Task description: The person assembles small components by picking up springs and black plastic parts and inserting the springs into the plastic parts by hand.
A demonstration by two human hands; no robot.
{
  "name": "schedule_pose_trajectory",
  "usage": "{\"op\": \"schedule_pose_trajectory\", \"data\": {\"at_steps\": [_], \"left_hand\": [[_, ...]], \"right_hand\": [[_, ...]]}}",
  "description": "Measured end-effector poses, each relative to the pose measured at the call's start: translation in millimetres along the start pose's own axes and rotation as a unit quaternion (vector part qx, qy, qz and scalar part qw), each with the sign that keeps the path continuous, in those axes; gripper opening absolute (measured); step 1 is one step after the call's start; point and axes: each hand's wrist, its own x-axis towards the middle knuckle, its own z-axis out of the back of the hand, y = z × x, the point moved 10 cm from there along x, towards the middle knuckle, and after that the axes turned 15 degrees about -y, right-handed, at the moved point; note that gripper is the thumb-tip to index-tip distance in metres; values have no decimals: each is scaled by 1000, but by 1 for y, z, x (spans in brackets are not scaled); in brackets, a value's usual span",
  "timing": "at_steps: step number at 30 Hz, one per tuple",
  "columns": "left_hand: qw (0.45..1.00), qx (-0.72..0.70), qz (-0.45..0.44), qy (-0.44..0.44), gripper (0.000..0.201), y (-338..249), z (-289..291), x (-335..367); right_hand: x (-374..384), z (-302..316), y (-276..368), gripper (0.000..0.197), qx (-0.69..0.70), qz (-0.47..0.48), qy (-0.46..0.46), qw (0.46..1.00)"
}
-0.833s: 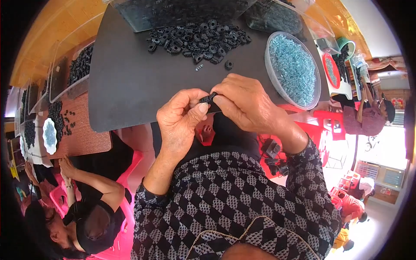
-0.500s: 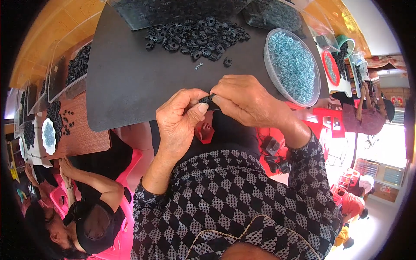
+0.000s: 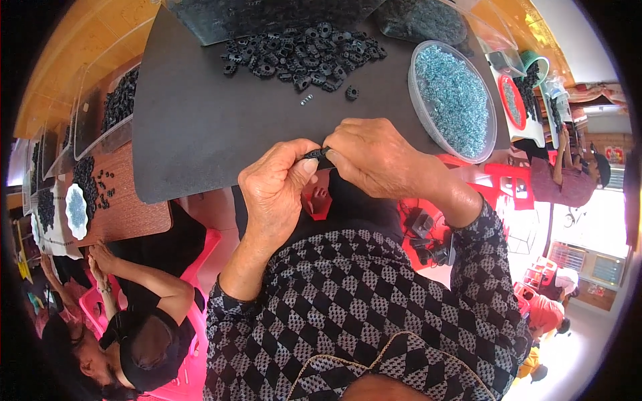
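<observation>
At the edge of a dark counter (image 3: 194, 134), clamping a black part (image 3: 314, 154) in the grip of left hand (image 3: 271, 184) and right hand (image 3: 380, 159) (likely for steadiness), near bowl (image 3: 426, 124) of bluish bits (image 3: 455, 100)

Dark grey tabletop (image 3: 200, 120). Toward the far side, a loose heap of black parts (image 3: 304, 59), close before a clear box (image 3: 200, 25). In front of the heap, one separate black part (image 3: 352, 93) and, to the left of this, a row of tiny silver pieces (image 3: 306, 99). At the right, one round clear tub (image 3: 433, 128).
</observation>
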Motion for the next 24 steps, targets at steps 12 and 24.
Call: {"op": "schedule_pose_trajectory", "data": {"at_steps": [12, 24], "left_hand": [[997, 29, -40, -59, 13, -4, 2, -3], [990, -87, 82, -71, 12, 15, -3, -3]], "right_hand": [[-10, -9, 5, 20, -99, 33, -70, 992], [-8, -1, 3, 18, -105, -7, -85, 991]]}}
